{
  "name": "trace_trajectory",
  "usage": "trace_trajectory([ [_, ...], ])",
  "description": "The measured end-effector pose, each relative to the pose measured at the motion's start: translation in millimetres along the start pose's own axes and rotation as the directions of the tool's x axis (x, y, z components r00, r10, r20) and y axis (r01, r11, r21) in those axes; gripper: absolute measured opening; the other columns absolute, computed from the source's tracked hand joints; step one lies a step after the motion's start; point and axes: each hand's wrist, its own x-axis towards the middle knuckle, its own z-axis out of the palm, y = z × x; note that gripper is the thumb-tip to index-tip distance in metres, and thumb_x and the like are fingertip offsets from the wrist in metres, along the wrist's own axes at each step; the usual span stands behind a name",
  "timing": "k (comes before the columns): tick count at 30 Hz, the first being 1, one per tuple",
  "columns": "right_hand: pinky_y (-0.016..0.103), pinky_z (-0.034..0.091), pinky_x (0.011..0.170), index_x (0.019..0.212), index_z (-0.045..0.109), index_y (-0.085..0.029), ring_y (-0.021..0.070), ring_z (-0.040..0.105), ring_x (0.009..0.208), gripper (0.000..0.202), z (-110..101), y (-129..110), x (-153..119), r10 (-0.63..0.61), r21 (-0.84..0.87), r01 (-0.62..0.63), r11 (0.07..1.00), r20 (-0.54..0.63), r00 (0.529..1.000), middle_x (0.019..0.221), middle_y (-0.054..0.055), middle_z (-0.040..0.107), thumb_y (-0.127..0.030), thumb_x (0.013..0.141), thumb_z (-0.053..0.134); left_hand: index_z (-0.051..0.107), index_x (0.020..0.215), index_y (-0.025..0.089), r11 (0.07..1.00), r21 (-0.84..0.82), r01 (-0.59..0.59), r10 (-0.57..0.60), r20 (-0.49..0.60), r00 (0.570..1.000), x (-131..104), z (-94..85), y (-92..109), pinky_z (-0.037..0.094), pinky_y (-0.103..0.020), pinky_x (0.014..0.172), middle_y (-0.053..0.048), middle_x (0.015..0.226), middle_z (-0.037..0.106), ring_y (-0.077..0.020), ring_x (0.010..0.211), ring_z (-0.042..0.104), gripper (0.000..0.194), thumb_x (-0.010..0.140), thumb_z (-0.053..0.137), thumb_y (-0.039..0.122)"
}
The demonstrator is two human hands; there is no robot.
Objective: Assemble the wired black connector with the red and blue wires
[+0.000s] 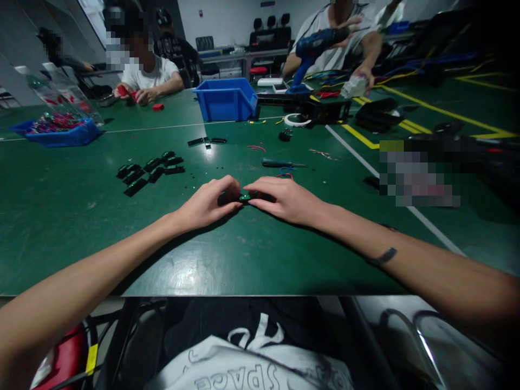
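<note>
Between my two hands, just above the green tabletop (pixel 244 254), is a small green circuit board (pixel 244 198). My left hand (pixel 215 200) pinches its left end with thumb and fingers. At its right end, the thumb and fingers of my right hand (pixel 280 197) close on it too. My fingers hide most of the board. To the left lies a loose group of several similar black-and-green pieces (pixel 150 170). Beyond my right hand rests a dark screwdriver (pixel 280 163), with bits of blue and red wire (pixel 286 173) beside it.
A blue bin (pixel 225 100) stands farther back, and a blue tray (pixel 57 132) of small coloured parts sits at the left by plastic bottles (pixel 65 89). A cordless drill (pixel 311 54) stands behind. Two people work across the table. Black flat parts (pixel 207 142) lie mid-table.
</note>
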Motion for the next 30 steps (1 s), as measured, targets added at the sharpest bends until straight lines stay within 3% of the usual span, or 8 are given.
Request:
trace_trajectory([
  [10, 0.035, 0.052, 0.091, 0.119, 0.068, -0.015, 0.0238, 0.067, 0.103, 0.025, -2, -2, 0, -0.042, -0.078, 0.043, 0.996, 0.018, 0.999, 0.110, 0.012, 0.072, -0.026, 0.102, 0.053, 0.063, 0.109, 0.019, 0.957, 0.264, -0.118, 0.119, 0.012, 0.993, 2, -7.6, -7, 0.045, -0.032, 0.088, -0.004, 0.096, 0.071, -0.0181, 0.091, 0.064, 0.016, 0.097, 0.060, 0.028],
  [15, 0.036, 0.053, 0.091, 0.119, 0.069, -0.012, 0.0248, 0.068, 0.103, 0.028, 0, -2, -1, -0.090, -0.179, 0.092, 0.979, 0.018, 0.996, 0.109, 0.014, 0.073, -0.027, 0.103, 0.051, 0.064, 0.115, 0.017, 0.865, 0.410, -0.289, 0.305, 0.027, 0.952, 3, -7.3, -17, 0.045, -0.033, 0.088, -0.006, 0.103, 0.076, -0.0170, 0.090, 0.068, 0.020, 0.099, 0.057, 0.027],
  [20, 0.036, 0.054, 0.090, 0.117, 0.071, -0.013, 0.0245, 0.069, 0.102, 0.027, 0, -4, -2, -0.118, -0.251, 0.117, 0.961, 0.014, 0.993, 0.110, 0.013, 0.074, -0.026, 0.104, 0.050, 0.068, 0.115, 0.017, 0.778, 0.516, -0.359, 0.418, 0.001, 0.908, 3, -8.8, -18, 0.046, -0.034, 0.081, -0.007, 0.107, 0.077, -0.0168, 0.087, 0.068, 0.023, 0.097, 0.061, 0.031],
  [30, 0.034, 0.055, 0.086, 0.119, 0.071, -0.014, 0.0233, 0.069, 0.101, 0.027, 1, -3, -3, -0.127, -0.264, 0.125, 0.956, 0.011, 0.992, 0.111, 0.012, 0.074, -0.025, 0.103, 0.052, 0.071, 0.109, 0.017, 0.748, 0.545, -0.380, 0.423, 0.049, 0.905, 1, -4.1, -14, 0.047, -0.035, 0.079, -0.008, 0.103, 0.078, -0.0169, 0.083, 0.068, 0.023, 0.098, 0.060, 0.033],
])
